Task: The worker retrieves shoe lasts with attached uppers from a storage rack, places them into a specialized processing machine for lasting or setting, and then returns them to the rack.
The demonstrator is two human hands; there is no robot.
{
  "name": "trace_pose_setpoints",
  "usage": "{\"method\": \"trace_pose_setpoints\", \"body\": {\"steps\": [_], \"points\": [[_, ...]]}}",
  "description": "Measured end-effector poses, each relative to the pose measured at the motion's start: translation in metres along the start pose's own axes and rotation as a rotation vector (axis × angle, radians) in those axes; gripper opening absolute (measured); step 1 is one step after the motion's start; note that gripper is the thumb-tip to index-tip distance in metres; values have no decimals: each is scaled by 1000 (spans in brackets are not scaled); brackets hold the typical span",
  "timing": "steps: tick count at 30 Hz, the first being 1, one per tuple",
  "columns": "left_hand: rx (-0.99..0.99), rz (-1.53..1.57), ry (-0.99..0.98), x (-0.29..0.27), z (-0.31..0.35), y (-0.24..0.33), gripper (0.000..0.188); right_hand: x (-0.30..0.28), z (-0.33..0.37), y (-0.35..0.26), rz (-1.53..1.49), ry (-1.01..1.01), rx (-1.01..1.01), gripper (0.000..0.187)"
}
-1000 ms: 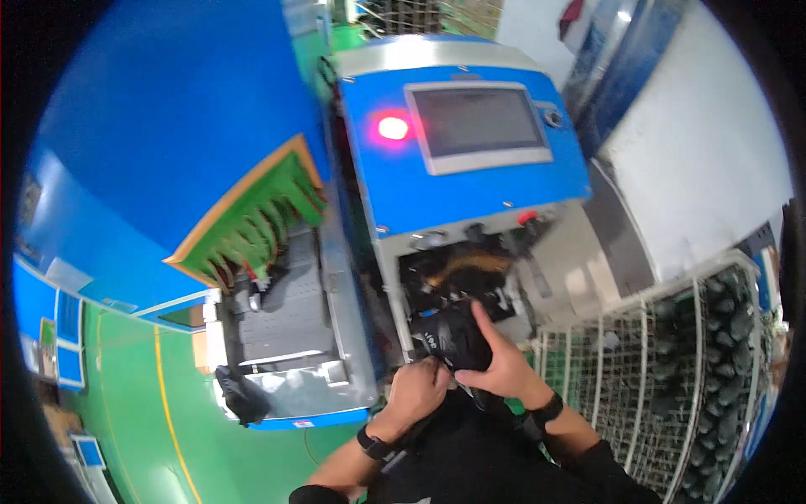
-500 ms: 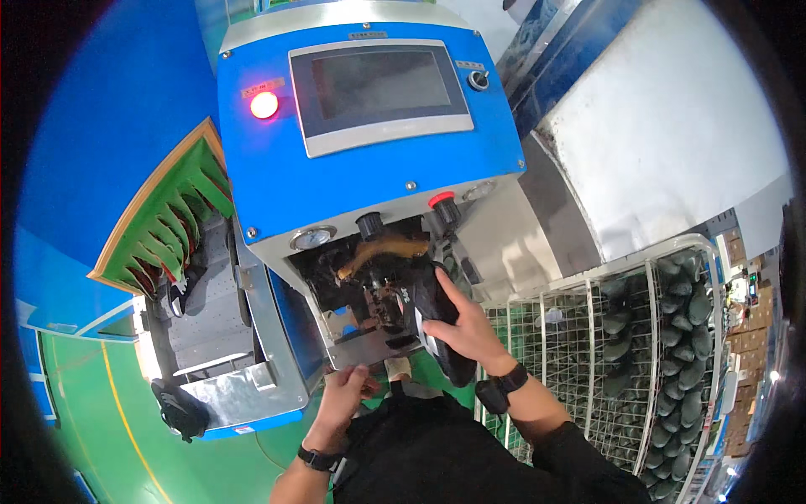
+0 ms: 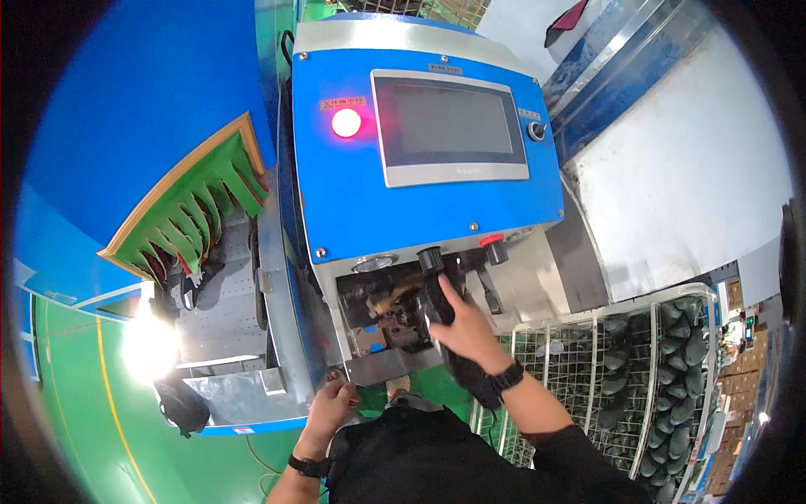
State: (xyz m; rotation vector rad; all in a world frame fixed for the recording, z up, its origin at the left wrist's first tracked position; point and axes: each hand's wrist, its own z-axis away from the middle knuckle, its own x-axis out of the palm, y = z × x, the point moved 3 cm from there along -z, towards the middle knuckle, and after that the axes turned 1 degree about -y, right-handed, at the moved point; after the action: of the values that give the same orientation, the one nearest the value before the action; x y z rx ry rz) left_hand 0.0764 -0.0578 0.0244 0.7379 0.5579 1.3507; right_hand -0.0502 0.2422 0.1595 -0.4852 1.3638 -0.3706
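Note:
My right hand (image 3: 467, 334) grips a black shoe (image 3: 464, 375) with a light patch on its side, thumb on one face and fingers over the other. The shoe stands upright at the right of the blue machine's (image 3: 340, 197) lower opening, beside dark, greasy working parts (image 3: 401, 326). Part of it is hidden by my hand. Close to the left end of the metal plate (image 3: 386, 366) under that opening, my left hand (image 3: 332, 401) is closed with its fingers curled. Whatever it holds, if anything, cannot be made out.
The machine carries a dark screen (image 3: 453, 122), a lit red lamp (image 3: 346, 123) and a red-topped knob (image 3: 493, 249). At left a conveyor (image 3: 222, 302) runs under green flaps (image 3: 180, 223), with a black shoe (image 3: 182, 409) at its near end. A white wire rack (image 3: 592, 370) of dark shoe-shaped forms stands right.
My view has shifted, so the machine sits farther right and lower. The shoe remains in my right hand, turned more edge-on. A bright glare now shows beside the conveyor.

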Motion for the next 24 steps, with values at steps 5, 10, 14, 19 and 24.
{"method": "trace_pose_setpoints", "body": {"steps": [5, 10, 14, 19, 24], "points": [[60, -283, -49, 28, -6, 40, 35, 25, 40, 15, -195, 131, 29, 96], [243, 327, -105, 71, 22, 109, 29, 23, 77, 18, -1333, -84, 369, 85], [179, -219, -379, 81, 46, 137, 26, 42, 105, 16, -1720, -89, 411, 71], [827, -420, -465, 87, 71, 139, 34, 69, 134, 68, -1903, -90, 501, 63], [617, -652, -354, 87, 63, 125, 30, 41, 124, 55, -1576, 14, 500, 82]]}}
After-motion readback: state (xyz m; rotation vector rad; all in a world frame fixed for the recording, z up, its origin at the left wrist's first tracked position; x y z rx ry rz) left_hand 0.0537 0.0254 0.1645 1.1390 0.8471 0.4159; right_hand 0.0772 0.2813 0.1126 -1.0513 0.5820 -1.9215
